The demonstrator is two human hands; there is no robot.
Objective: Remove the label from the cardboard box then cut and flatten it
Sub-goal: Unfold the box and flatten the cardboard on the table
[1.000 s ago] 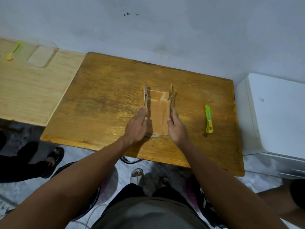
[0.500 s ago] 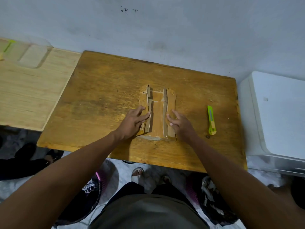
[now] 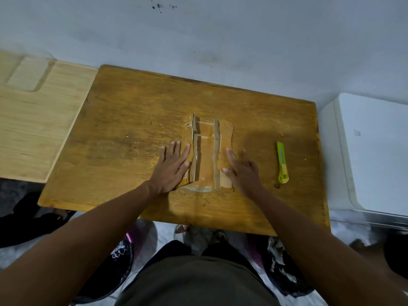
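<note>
The cut cardboard box [image 3: 206,151] lies spread out in the middle of the brown wooden table [image 3: 132,133], its two side panels folded outward. My left hand [image 3: 172,166] lies flat with straight fingers on the left panel and the table beside it. On the right panel my right hand [image 3: 241,168] presses down, fingers spread and straight. A green and yellow utility knife [image 3: 282,162] lies on the table to the right of the box, clear of both hands.
A lighter wooden board [image 3: 35,120] adjoins the table on the left. A white appliance [image 3: 373,151] stands at the right edge. A grey wall runs behind. Feet, sandals and bags show on the floor below the table's front edge.
The box's side panels, upright a second ago, now lie folded outward flat. Both hands moved from the inner sides of the panels to pressing on top of them.
</note>
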